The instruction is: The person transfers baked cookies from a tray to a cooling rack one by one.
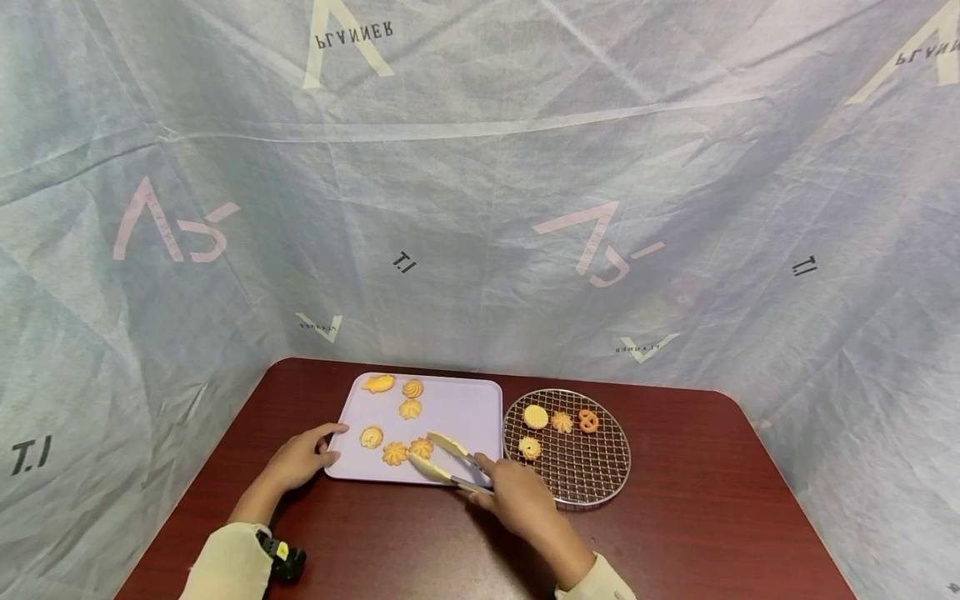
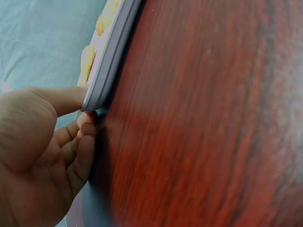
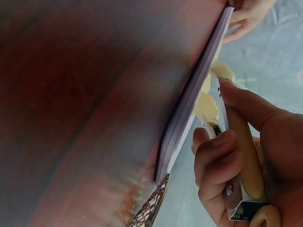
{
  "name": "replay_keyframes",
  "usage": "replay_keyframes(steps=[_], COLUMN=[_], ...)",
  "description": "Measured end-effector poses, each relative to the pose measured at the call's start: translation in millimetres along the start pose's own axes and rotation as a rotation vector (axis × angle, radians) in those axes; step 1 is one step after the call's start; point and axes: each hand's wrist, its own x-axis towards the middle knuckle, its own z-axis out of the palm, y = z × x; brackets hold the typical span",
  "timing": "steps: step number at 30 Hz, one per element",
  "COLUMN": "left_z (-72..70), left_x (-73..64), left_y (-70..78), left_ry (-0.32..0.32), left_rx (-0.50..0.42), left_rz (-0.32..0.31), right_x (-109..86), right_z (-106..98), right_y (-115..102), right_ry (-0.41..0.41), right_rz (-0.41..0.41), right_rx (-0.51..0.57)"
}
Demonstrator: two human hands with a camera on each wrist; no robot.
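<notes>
My left hand holds the near left corner of a pale lilac tray; in the left wrist view the thumb lies on the rim and curled fingers sit at its underside. My right hand grips a pair of tongs by yellowish handles. Their cream tips are spread over the tray's near side, on either side of a flower-shaped cookie. Close by lie another flower-shaped cookie and a round cookie. Farther back are a fish-shaped cookie, a swirled cookie and a ridged cookie.
Right of the tray stands a round wire rack. On it are a round cookie, a flower-shaped cookie, a pretzel and a small cookie with a dark centre. Grey printed cloth hangs behind the dark red table.
</notes>
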Motion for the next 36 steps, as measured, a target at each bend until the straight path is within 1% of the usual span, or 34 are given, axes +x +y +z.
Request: replay_keyframes(steps=[4,10,17,25,33,36], left_z=[0.4,0.9,2.1,1.6,2.1,2.3], left_x=[0.3,0.1,1.0,1.6,2.6,3.5], left_y=[0.0,-0.9,-4.0,-3.6,-5.2,-5.7], left_ry=[0.000,0.000,-0.002,-0.005,-0.007,-0.010], left_rx=[0.000,-0.001,0.005,0.007,0.005,0.005], left_rz=[-0.005,-0.005,0.001,-0.014,-0.011,-0.011], right_x=[0.0,-2.1,-3.5,-3.0,-4.5,-5.8], right_z=[3.7,6.1,2.6,-0.2,-1.7,-3.3], right_y=[0.3,1.2,3.4,5.2,7.4,7.9], right_ry=[-0.005,0.033,0.088,0.112,0.116,0.130], right_rz=[0.005,-0.026,-0.047,-0.064,-0.059,-0.062], right_rx=[0.010,0.015,0.031,0.036,0.055,0.057])
